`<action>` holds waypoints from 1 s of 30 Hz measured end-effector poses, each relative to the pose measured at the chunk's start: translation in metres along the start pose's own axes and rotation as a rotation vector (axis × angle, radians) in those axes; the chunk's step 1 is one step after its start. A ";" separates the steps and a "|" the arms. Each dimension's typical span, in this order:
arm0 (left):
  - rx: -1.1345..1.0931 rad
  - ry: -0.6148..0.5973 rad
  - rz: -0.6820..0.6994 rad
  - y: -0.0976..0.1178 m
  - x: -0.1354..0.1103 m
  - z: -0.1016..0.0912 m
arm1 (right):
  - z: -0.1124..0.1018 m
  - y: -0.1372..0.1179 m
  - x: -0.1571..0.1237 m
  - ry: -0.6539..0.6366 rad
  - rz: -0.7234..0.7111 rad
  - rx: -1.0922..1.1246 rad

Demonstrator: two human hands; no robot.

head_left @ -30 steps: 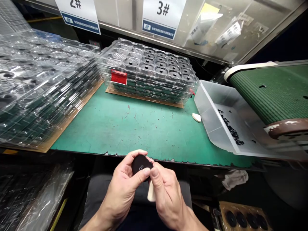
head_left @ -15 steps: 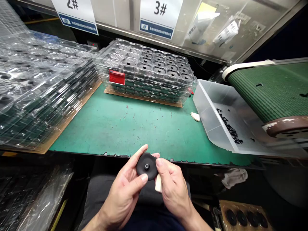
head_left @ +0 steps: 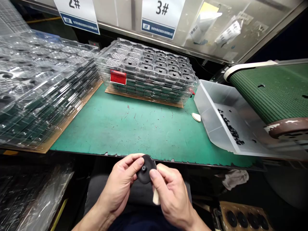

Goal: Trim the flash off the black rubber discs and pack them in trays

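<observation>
My left hand [head_left: 117, 183] grips a round black disc [head_left: 145, 169] with a small central hub, its fingers curled around the rim. My right hand [head_left: 172, 195] holds a pale cream scraper [head_left: 156, 196], a flat piece whose upper end is hidden in my fingers. The right thumb presses against the disc's right side. Both hands are just below the front edge of the green work mat [head_left: 120, 128]. A similar pale piece [head_left: 196, 117] lies on the mat next to a translucent plastic bin [head_left: 211, 118], which holds small black bits.
Tall stacks of clear plastic trays [head_left: 48, 86] stand on cardboard at the left. Another stack [head_left: 146, 72] with a red label stands at the back of the mat. A green conveyor belt [head_left: 269, 89] runs at the right. Black discs lie on a board [head_left: 243, 219] at lower right.
The disc has turned and tilted in my left hand, and my right thumb has moved onto its right side. The scraper has shifted slightly with my right hand.
</observation>
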State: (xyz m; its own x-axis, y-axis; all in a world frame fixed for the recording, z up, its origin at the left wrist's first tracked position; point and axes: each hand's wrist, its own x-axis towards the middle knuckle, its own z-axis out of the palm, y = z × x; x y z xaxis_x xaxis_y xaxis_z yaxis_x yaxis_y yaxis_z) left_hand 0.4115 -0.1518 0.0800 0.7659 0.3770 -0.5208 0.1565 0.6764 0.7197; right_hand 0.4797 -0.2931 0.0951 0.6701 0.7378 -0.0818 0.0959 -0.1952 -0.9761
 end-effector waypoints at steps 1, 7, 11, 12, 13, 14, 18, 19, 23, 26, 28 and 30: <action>0.035 -0.020 0.018 0.001 -0.001 -0.003 | -0.005 0.000 0.001 -0.001 -0.011 -0.030; 0.687 0.048 0.803 0.008 -0.018 -0.033 | -0.042 0.013 0.017 -0.101 -0.242 -0.476; 1.068 -0.078 1.371 0.015 -0.038 -0.064 | -0.076 0.031 0.046 -0.026 -0.179 -0.555; 1.138 -0.115 1.408 0.018 -0.042 -0.070 | -0.085 0.036 0.055 0.020 -0.155 -0.564; 1.192 -0.142 1.423 0.020 -0.046 -0.075 | -0.094 0.041 0.063 0.069 -0.133 -0.574; 1.227 -0.150 1.422 0.022 -0.049 -0.078 | -0.102 0.046 0.071 0.116 -0.112 -0.585; 1.253 -0.118 1.411 0.027 -0.053 -0.082 | -0.129 0.065 0.099 0.257 -0.050 -0.656; 1.253 -0.114 1.429 0.028 -0.052 -0.081 | -0.133 0.070 0.105 0.276 -0.037 -0.678; 1.218 -0.067 1.492 0.030 -0.040 -0.075 | -0.141 0.079 0.119 0.300 -0.007 -0.748; 1.076 0.120 1.517 0.038 -0.025 -0.064 | -0.140 0.079 0.123 0.279 -0.014 -0.760; 1.040 0.229 1.565 0.051 -0.013 -0.057 | -0.141 0.083 0.126 0.278 -0.037 -0.750; 1.080 0.248 1.522 0.070 -0.003 -0.053 | -0.146 0.095 0.130 0.284 -0.049 -0.741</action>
State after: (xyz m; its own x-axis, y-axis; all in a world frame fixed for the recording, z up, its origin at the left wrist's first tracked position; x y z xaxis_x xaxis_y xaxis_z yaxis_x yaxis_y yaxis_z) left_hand 0.3872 -0.0716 0.1074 0.5298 0.3300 0.7813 -0.1306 -0.8785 0.4596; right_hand 0.6833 -0.3096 0.0214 0.8047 0.5834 0.1098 0.5282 -0.6193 -0.5809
